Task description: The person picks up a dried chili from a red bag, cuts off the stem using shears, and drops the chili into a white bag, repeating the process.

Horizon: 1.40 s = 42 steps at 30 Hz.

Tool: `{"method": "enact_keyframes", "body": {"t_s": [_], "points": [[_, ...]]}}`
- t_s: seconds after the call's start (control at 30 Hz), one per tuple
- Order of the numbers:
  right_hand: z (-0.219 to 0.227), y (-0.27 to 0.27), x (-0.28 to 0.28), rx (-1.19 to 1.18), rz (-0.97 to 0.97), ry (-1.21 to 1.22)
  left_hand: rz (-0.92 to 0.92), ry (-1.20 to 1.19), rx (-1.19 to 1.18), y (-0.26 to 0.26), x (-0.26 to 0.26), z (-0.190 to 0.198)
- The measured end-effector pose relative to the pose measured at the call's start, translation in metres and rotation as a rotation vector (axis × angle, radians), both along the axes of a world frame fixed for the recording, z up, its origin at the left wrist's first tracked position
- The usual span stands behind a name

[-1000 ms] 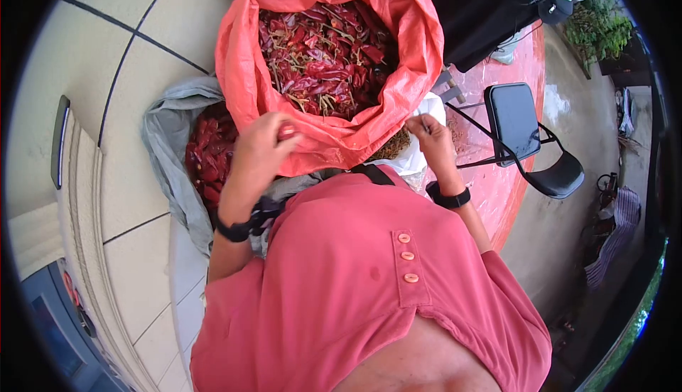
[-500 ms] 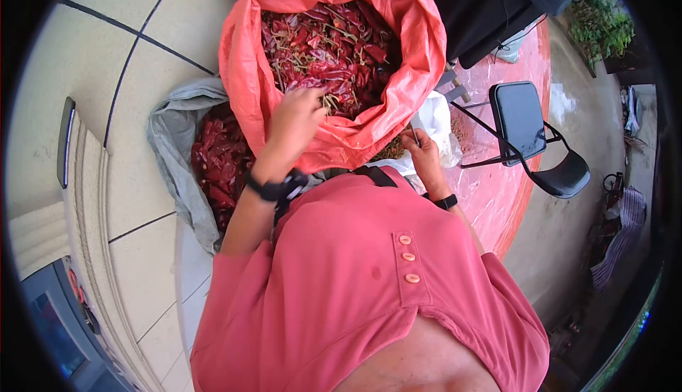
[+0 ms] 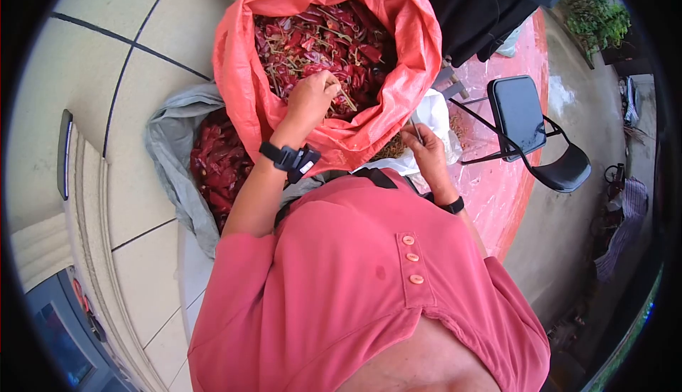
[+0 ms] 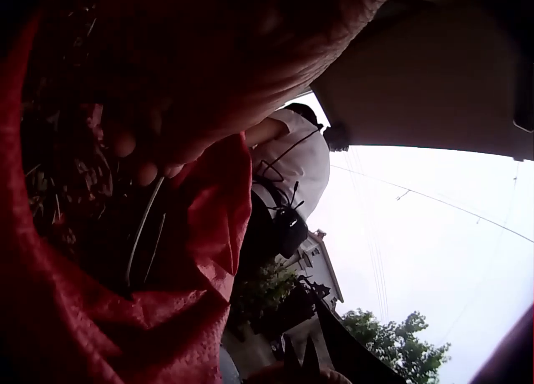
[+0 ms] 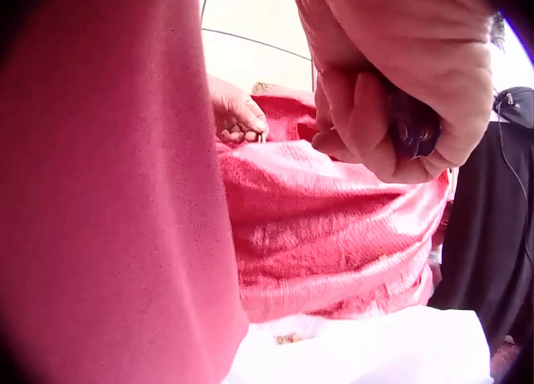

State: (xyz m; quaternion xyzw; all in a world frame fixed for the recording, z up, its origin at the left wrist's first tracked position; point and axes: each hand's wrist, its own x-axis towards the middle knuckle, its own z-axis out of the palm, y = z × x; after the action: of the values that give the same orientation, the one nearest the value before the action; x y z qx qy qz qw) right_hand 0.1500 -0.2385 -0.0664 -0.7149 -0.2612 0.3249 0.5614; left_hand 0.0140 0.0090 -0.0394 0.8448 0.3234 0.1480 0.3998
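A large red woven sack (image 3: 245, 58) stands in front of me with its mouth folded open, full of dried red chillies (image 3: 298, 40) with pale stalks. My left hand (image 3: 311, 99) is over the near part of the opening, fingers curled and tips together. In the left wrist view, thin chilli stalks (image 4: 146, 225) run down from its fingertips. Right of the sack's near rim, my right hand (image 3: 426, 150) grips a dark-handled tool (image 5: 409, 129) with a thin grey tip. Most of the tool is hidden inside the fist.
A grey sack (image 3: 170, 136) with more red chillies (image 3: 217, 165) is at left. A white bag (image 3: 433, 111) with brownish bits lies below my right hand. At right are a black folding chair (image 3: 518, 118) and another person in black trousers (image 3: 483, 8).
My left hand has moved from the sack's near rim, where it held something red, forward over the chillies. My right hand has shifted slightly down, still holding the tool.
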Motion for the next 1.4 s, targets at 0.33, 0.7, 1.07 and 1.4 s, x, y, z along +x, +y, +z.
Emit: {"method": "enact_keyframes", "body": {"t_s": [0.33,0.7,1.07,1.4], "points": [[0.059,0.094,-0.016,0.208,0.195,-0.212,0.047,-0.239,-0.112,-0.029,-0.012,0.058],[-0.009,0.004,0.015,0.004,-0.046,-0.019,0.087,0.146,0.473,0.013,-0.020,0.010],[-0.011,-0.013,-0.004,-0.102,-0.110,-0.055,-0.128,0.101,0.654,0.030,0.027,-0.039],[-0.018,0.001,-0.010,-0.031,0.001,-0.117,-0.183,0.092,0.602,0.013,0.011,-0.047]]}}
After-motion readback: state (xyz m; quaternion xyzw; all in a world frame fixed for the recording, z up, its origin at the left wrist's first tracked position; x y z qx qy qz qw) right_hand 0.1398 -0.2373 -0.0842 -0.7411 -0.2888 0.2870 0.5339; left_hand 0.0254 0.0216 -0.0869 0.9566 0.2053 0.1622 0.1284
